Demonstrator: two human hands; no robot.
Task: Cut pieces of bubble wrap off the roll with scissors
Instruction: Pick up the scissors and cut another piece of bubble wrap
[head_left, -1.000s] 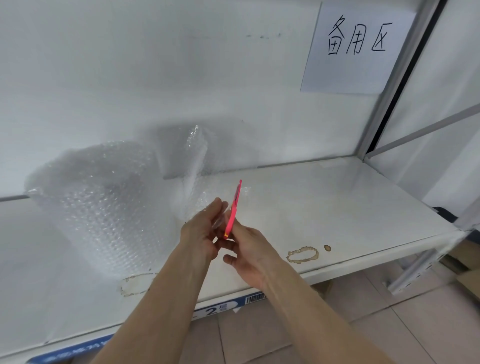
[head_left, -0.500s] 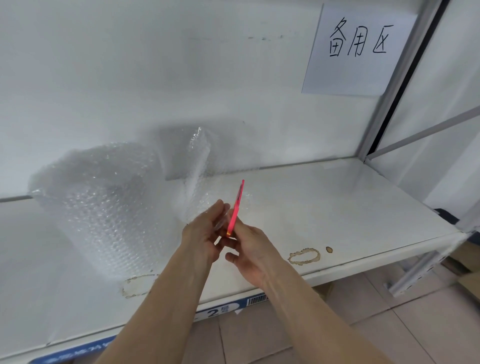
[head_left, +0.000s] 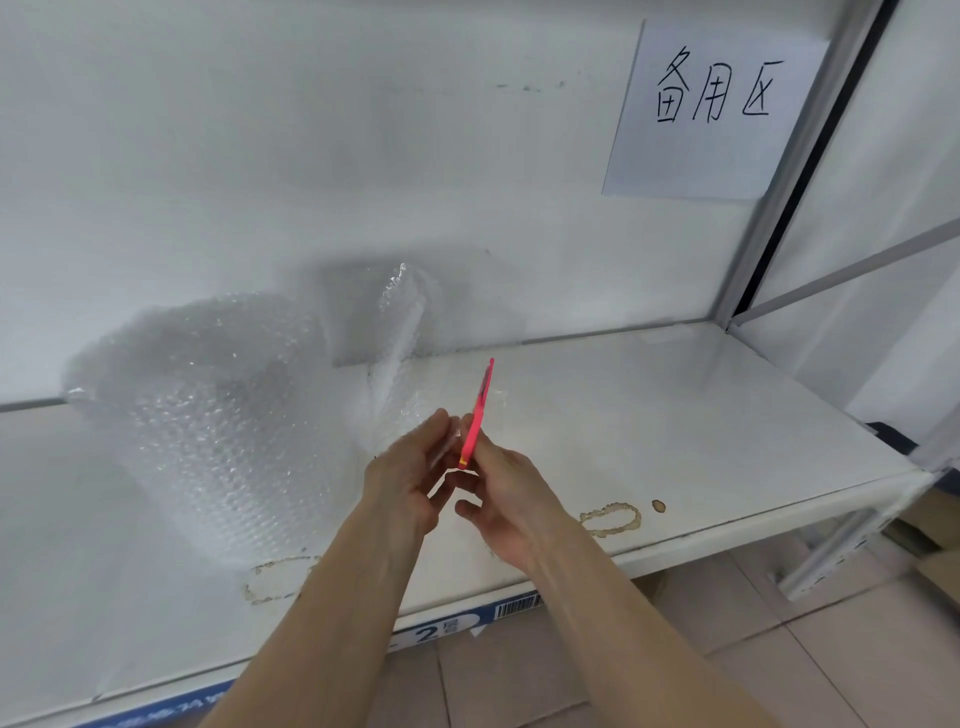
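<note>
I see the roll standing on the shelf, left of both hands. Its loose sheet runs right to my left hand, which pinches its near edge. Right hand grips pink scissors, tip pointing far, beside the sheet.

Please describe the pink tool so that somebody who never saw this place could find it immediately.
Look at the white metal shelf below the handwritten paper sign. In front of the clear bubble wrap roll, the two hands meet; the right hand grips the pink scissors, which point up and away. They are the only brightly coloured thing among white and transparent surfaces.
</note>
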